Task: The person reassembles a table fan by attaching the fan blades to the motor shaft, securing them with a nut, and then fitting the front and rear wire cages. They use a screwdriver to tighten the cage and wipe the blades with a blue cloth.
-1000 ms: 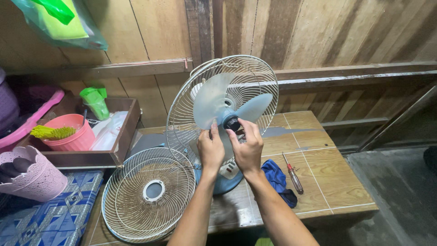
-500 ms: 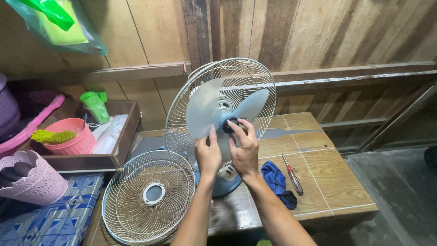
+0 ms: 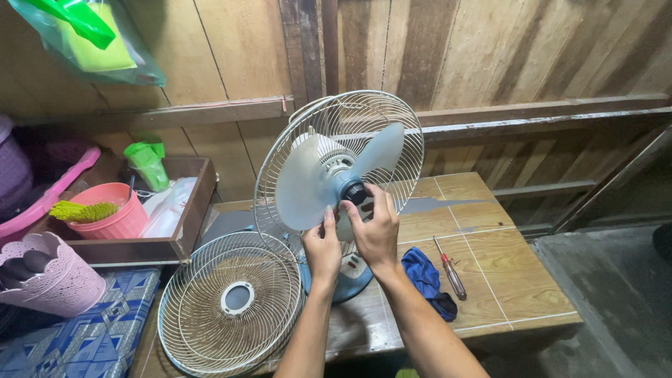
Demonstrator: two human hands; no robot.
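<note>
fan base [image 3: 350, 280]: partly behind hands | green bag [image 3: 84, 38]: cut off at top

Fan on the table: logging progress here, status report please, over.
Left hand steadies a pale blade. Right hand fingers pinch the black hub cap. Front guard off, leaning against the base. Screwdriver and blue cloth lie clear.

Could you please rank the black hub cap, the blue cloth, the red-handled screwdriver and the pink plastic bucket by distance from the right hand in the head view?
1. Black hub cap, touched by the right hand.
2. Blue cloth, just right of the wrist.
3. Red-handled screwdriver, beyond the cloth.
4. Pink plastic bucket, far left, in the wooden tray.
</note>
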